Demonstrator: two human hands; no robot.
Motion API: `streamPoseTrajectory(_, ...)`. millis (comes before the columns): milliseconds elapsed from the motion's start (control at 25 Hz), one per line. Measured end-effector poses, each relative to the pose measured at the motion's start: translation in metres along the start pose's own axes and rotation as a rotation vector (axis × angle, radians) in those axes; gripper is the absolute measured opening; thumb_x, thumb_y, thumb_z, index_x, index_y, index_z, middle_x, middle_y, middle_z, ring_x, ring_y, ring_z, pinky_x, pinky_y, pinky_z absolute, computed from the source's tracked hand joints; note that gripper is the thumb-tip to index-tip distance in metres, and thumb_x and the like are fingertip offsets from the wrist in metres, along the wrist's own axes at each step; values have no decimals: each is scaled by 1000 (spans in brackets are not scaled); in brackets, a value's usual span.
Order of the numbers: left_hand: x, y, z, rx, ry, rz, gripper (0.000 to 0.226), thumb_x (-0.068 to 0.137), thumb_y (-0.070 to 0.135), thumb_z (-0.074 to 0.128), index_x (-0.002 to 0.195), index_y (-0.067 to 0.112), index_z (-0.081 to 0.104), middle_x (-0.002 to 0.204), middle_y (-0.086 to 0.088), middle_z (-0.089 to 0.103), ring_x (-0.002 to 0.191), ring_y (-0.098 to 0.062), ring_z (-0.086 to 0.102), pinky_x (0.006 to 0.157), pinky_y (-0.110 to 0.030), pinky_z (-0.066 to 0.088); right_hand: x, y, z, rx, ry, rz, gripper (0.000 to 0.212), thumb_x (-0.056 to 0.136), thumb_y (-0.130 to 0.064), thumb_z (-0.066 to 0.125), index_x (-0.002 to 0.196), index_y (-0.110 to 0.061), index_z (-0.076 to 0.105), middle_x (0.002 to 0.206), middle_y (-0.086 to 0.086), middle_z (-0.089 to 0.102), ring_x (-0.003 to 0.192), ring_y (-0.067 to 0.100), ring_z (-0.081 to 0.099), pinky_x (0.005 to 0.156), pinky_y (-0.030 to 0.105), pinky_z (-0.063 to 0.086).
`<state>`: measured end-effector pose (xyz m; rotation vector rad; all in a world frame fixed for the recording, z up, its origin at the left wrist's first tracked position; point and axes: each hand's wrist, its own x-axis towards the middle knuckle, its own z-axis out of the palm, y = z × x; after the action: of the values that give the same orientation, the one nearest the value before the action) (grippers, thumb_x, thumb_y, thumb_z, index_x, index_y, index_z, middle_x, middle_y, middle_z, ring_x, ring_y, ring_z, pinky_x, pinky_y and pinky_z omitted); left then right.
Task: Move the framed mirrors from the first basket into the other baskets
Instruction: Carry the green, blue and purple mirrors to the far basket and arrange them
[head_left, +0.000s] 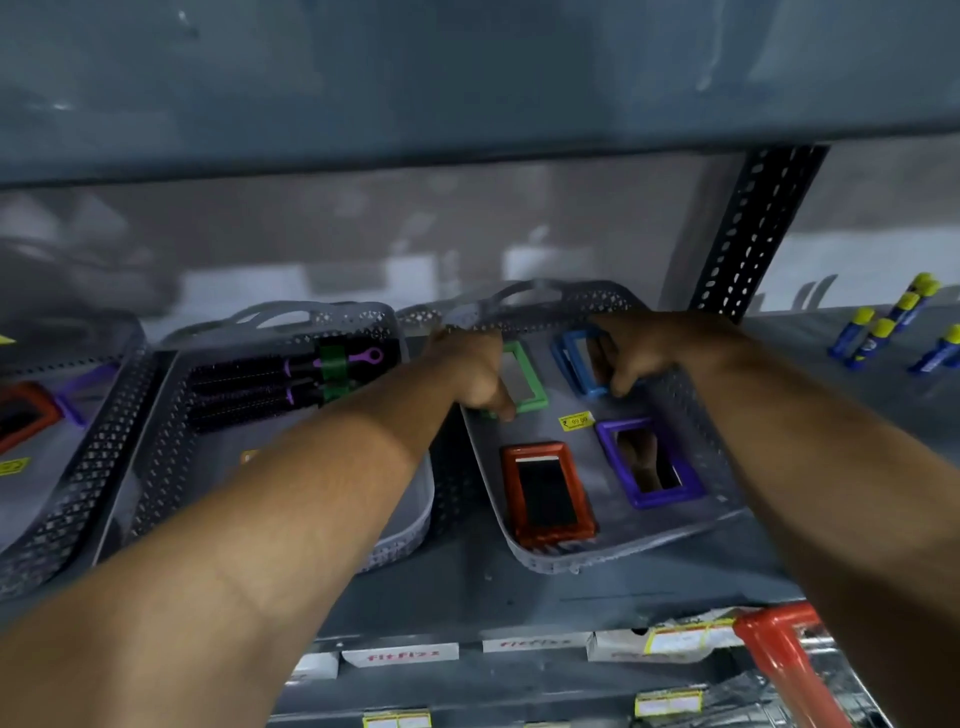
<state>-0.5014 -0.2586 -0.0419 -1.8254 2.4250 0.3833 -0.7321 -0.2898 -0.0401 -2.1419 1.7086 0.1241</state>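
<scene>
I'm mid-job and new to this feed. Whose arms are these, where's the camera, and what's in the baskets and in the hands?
One picture, from a camera on a person's head, looking down at a shelf. No machine: two bare arms. The left hand grips the green-framed mirror; the right hand grips the blue-framed mirror. Both mirrors sit in the right basket, with a red-framed mirror, a purple-framed mirror and a yellow price tag. The middle basket holds hairbrushes.
</scene>
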Motion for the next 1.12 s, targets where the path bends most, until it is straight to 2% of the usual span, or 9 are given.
streamPoseTrajectory(160, 7, -1, 6, 106, 19, -10, 91, 56, 52, 82, 129, 15, 42, 128, -8, 58, 119, -32, 50, 108, -45, 30, 14, 3, 6, -25, -16, -25, 65, 49, -14, 85, 106, -11, 54, 82, 2, 62, 77, 21, 64, 66, 34, 55)
streamPoseTrajectory(280, 12, -2, 7, 141, -32, -36, 93, 59, 55, 79, 134, 17, 39, 135, -7, 54, 123, -32, 47, 110, -47, 25, 21, 4, 10, 0, -20, -15, 57, 51, -11, 85, 99, -16, 55, 82, -2, 61, 81, 21, 63, 66, 31, 53)
streamPoseTrajectory(360, 15, -2, 5, 151, -77, -54, 86, 60, 56, 77, 129, 19, 43, 129, -5, 55, 119, -30, 48, 107, -46, 27, 24, 3, 11, 17, -38, -8, 65, 54, -8, 83, 112, -15, 55, 89, 0, 59, 88, 23, 62, 66, 28, 47)
streamPoseTrajectory(480, 17, -1, 4, 106, -115, -67, 78, 60, 54, 79, 124, 20, 48, 123, -4, 57, 112, -27, 51, 100, -41, 35, 27, 2, 13, 33, -45, -12, 85, 58, -5, 82, 134, -12, 45, 106, 6, 59, 98, 25, 60, 74, 27, 45)
streamPoseTrajectory(600, 19, 0, 4, 85, -117, -73, 77, 61, 51, 79, 124, 19, 49, 124, -5, 57, 113, -28, 52, 103, -43, 36, 26, 1, 14, 30, -41, -14, 97, 61, -5, 82, 146, -14, 35, 127, 10, 57, 110, 28, 57, 82, 27, 47)
streamPoseTrajectory(720, 20, 1, 4, 95, -113, -78, 75, 61, 50, 80, 122, 20, 51, 124, -5, 57, 113, -29, 52, 104, -45, 37, 25, 3, 15, 12, -45, -8, 97, 60, -8, 82, 145, -18, 36, 120, 9, 59, 103, 26, 58, 80, 29, 48)
streamPoseTrajectory(880, 21, 0, 5, 57, -115, -73, 71, 62, 44, 81, 121, 18, 52, 121, -6, 59, 108, -27, 54, 96, -38, 42, 24, 3, 17, 9, -36, -8, 93, 60, -9, 83, 143, -19, 40, 108, 7, 60, 96, 24, 59, 76, 30, 49)
streamPoseTrajectory(1000, 21, 0, 5, 55, -132, -81, 69, 62, 44, 81, 120, 18, 53, 120, -5, 60, 110, -28, 54, 104, -46, 37, 24, 3, 19, 6, -37, 1, 88, 61, -7, 82, 140, -15, 43, 109, 10, 62, 97, 26, 61, 79, 33, 53)
streamPoseTrajectory(1120, 20, 2, 4, 68, -132, -86, 72, 62, 43, 81, 122, 18, 52, 123, -6, 59, 111, -28, 53, 104, -46, 36, 24, 4, 18, 5, -53, 18, 87, 63, -5, 81, 140, -10, 41, 112, 16, 63, 95, 27, 62, 77, 34, 53)
